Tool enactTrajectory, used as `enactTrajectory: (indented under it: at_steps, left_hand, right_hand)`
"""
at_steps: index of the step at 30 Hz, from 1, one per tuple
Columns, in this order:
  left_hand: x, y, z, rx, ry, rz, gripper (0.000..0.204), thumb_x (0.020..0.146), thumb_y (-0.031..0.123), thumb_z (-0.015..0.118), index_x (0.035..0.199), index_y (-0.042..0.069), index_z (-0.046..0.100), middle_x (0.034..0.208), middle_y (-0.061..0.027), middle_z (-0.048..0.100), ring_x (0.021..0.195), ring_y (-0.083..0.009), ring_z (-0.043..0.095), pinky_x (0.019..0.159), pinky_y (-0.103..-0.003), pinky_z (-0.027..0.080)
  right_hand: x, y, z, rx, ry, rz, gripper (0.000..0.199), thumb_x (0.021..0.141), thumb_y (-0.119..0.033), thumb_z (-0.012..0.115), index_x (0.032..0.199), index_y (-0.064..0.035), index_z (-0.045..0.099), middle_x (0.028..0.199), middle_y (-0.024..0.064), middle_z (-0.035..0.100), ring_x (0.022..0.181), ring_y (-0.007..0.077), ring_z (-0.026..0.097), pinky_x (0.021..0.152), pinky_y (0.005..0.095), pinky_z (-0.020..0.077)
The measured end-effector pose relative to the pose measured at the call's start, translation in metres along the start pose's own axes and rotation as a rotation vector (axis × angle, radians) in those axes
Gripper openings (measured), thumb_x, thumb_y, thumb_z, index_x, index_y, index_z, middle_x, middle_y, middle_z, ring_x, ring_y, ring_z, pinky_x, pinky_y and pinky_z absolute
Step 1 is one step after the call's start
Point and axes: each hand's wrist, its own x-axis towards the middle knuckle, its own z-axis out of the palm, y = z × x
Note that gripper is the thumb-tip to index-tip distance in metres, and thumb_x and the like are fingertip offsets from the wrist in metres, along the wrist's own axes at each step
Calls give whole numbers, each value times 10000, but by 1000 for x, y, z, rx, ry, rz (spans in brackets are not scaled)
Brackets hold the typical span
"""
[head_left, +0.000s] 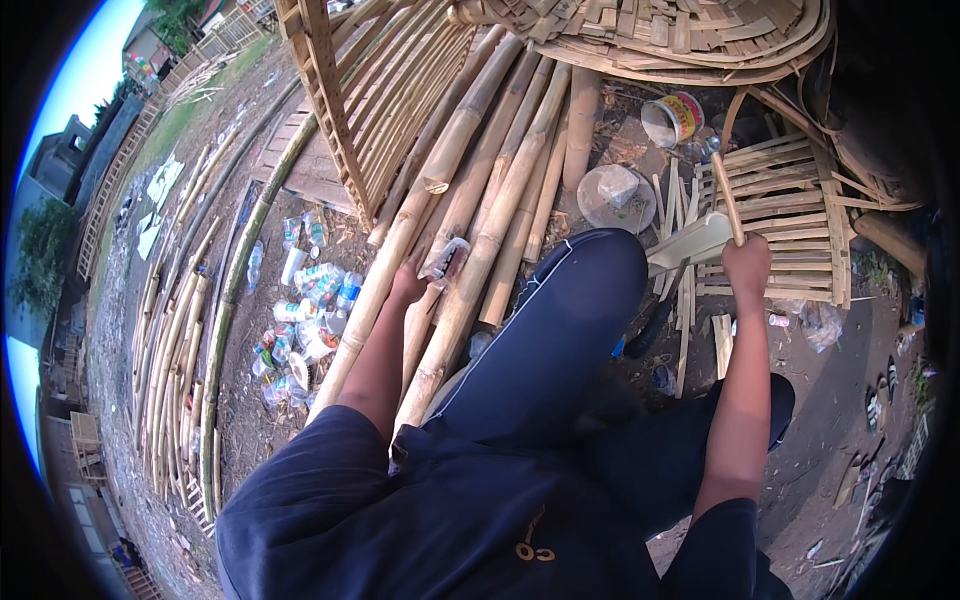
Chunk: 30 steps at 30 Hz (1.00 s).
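My right hand (748, 264) is closed around a pale wooden stick (727, 192), which points up and away from the fist. Close to that fist, a wide pale strip of split bamboo (692, 243) lies at a slant. To the left, my left hand (407, 285) is low over the bamboo poles (492, 232), its fingers drawn together; what is in them, if anything, is too small to make out. Right beside those fingers a clear plastic container (447, 261) rests on the poles, with small dark contents I cannot identify.
A slatted bamboo panel (770, 220) lies at the right, below a large woven bamboo piece (690, 40). A white bucket (672, 120) and a round lid (616, 198) are ahead. Plastic bottles (318, 285) litter the ground at left, near more poles (180, 350).
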Motion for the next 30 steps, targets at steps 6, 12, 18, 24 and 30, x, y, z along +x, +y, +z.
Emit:
enactTrajectory:
  at_steps: [6, 12, 18, 24, 30]
  left_hand:
    - [11, 25, 25, -250, 40, 22, 380, 742, 147, 793, 1101, 75, 692, 920, -117, 723, 827, -193, 683, 778, -325, 549]
    - [51, 41, 18, -543, 53, -179, 452, 816, 312, 768, 1093, -31, 669, 724, -89, 657, 626, -131, 651, 502, -285, 565]
    - [61, 88, 14, -466, 20, -350, 452, 840, 409, 728, 936, -32, 701, 692, -93, 681, 585, -134, 663, 486, -257, 534]
    - [71, 62, 13, -497, -83, -376, 474, 775, 436, 788, 857, -21, 692, 648, -76, 647, 524, -117, 617, 468, -258, 517]
    - [65, 88, 29, -455, -38, -361, 541, 770, 501, 768, 881, -20, 675, 700, -66, 641, 561, -117, 607, 493, -259, 513]
  right_hand:
    - [14, 31, 5, -106, 77, -109, 229, 764, -123, 632, 864, 81, 660, 815, 309, 642, 834, 458, 638, 758, 481, 499]
    - [14, 21, 12, -79, 120, -133, 240, 760, -128, 635, 886, 74, 668, 818, 318, 637, 840, 462, 635, 773, 484, 498]
    - [14, 36, 5, -108, 123, -108, 225, 742, -121, 645, 840, 81, 656, 782, 317, 633, 804, 467, 636, 737, 483, 511]
    - [14, 33, 2, -70, 124, -99, 236, 735, -111, 646, 846, 96, 657, 779, 319, 631, 801, 459, 643, 733, 474, 511]
    - [14, 39, -4, -14, 104, -33, 229, 743, -117, 613, 823, 94, 652, 778, 322, 626, 800, 462, 639, 736, 477, 502]
